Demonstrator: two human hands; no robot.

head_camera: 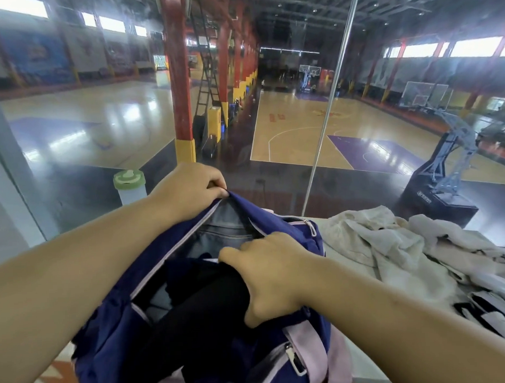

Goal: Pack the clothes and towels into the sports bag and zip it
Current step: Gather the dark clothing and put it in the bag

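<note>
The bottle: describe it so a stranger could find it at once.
Start at the navy sports bag in the middle. Follow the left hand pinching its far end; just left stands the bottle against the glass wall. It alone is pale, translucent, with a green lid.

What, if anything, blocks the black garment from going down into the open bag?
Nothing visible does. The left hand pinches the far rim of the navy sports bag, keeping the mouth open, while the right hand pushes the black garment in. The grey lining beyond shows bare.

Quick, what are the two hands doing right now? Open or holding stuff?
Left hand: closed, pinching the far edge of the navy sports bag.
Right hand: fingers closed on black clothing, pushing it into the bag.
</note>
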